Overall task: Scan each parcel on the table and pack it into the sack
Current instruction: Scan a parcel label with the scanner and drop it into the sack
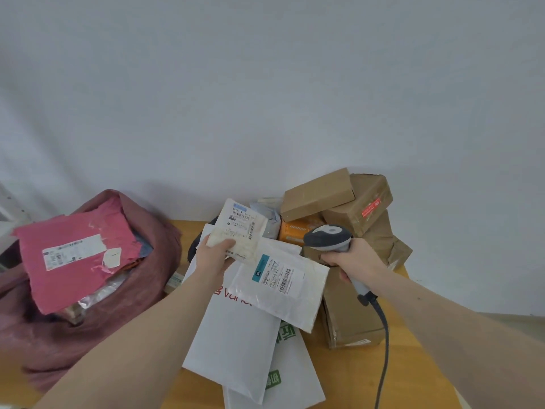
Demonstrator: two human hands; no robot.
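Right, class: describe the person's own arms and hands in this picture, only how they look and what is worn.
Both forearms are bare up to the picture's edge, no sleeves in view. The left hand and right hand wear no gloves; no rings, watch or bands are visible.

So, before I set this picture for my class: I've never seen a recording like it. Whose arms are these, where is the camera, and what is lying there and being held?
There is no machine here. A person wears one camera on the head, so you look down along their own arms. The left hand holds a small white parcel with a printed label. The right hand grips a corded barcode scanner. On the wooden table lie flat white mailers and a heap of brown cardboard boxes. To the left stands a dark red sack with a pink parcel on top of its contents.
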